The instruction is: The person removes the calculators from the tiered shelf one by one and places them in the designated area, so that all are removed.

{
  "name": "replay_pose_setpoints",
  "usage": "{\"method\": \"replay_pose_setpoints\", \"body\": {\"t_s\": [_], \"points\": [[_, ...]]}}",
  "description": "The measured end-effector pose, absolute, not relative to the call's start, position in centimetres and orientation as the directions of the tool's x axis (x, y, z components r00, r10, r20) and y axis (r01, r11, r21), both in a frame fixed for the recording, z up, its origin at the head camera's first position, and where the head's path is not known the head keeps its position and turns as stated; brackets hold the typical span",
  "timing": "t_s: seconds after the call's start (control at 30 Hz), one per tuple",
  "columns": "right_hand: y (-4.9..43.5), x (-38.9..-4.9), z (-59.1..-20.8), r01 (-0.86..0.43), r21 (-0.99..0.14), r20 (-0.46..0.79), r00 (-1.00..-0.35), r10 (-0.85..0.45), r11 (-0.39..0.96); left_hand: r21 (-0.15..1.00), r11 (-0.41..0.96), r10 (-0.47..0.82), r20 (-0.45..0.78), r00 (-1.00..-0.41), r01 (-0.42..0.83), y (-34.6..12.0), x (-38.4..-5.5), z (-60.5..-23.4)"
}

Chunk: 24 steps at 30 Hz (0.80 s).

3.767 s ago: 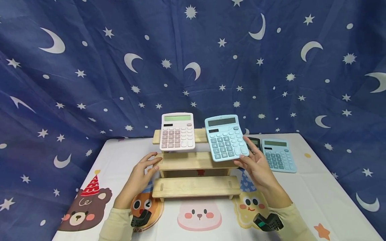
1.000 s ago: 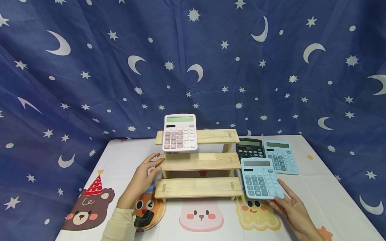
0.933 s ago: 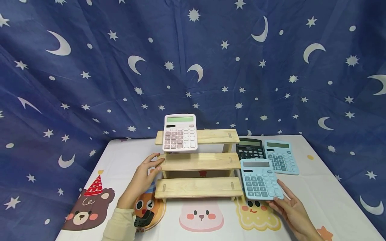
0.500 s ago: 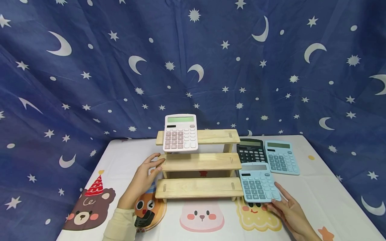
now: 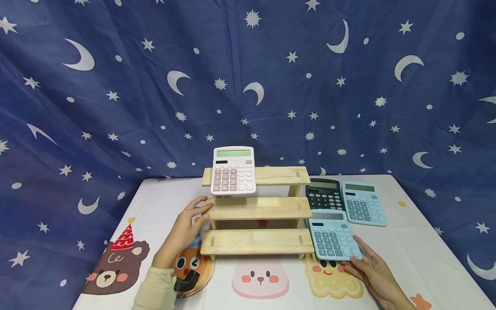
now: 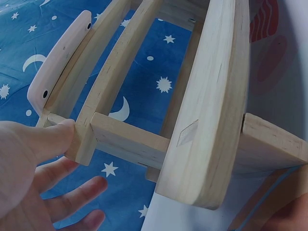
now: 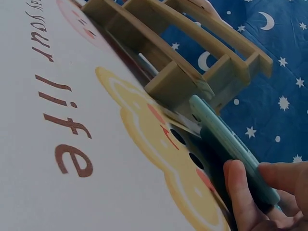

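My right hand (image 5: 377, 275) pinches the lower right corner of a light blue calculator (image 5: 334, 236) between thumb and fingers. The calculator tilts up, its thin edge showing in the right wrist view, just right of a three-step wooden display stand (image 5: 257, 242). My left hand (image 5: 181, 230) holds the left end of the stand's middle board; in the left wrist view the thumb (image 6: 60, 137) lies against that board end and the other fingers spread beside it. On the top step, at the left, leans a pink-and-white calculator (image 5: 234, 170).
Behind the held calculator lie a black calculator (image 5: 324, 193), partly covered, and a second light blue calculator (image 5: 363, 202). A white tablecloth (image 5: 410, 254) with cartoon prints covers the table. A dark blue curtain (image 5: 248, 56) with moons and stars hangs behind.
The right hand has brought the light blue calculator from the stand's upper right down to the right side, then slightly lower and nearer the stand. The left hand stays at the middle board.
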State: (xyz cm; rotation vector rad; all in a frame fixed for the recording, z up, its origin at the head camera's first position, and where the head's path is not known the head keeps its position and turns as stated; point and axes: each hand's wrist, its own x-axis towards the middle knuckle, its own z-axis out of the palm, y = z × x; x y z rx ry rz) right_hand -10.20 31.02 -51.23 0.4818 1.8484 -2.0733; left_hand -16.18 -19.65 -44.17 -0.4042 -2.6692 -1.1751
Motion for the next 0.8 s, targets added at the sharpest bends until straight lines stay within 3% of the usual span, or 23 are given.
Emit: {"method": "replay_pose_setpoints", "body": {"t_s": [0.4, 0.8], "points": [[31.09, -10.45, -51.33, 0.447, -0.886, -0.450, -0.893, -0.005, -0.121, 0.685, 0.654, 0.165, 0.286, -0.944, 0.322, -19.56, -16.18, -44.12], [30.73, -10.37, -51.38, 0.411, -0.911, -0.412, -0.910, 0.038, -0.028, 0.678, 0.655, 0.174, 0.294, -0.940, 0.334, -19.54, -16.12, -44.09]]}}
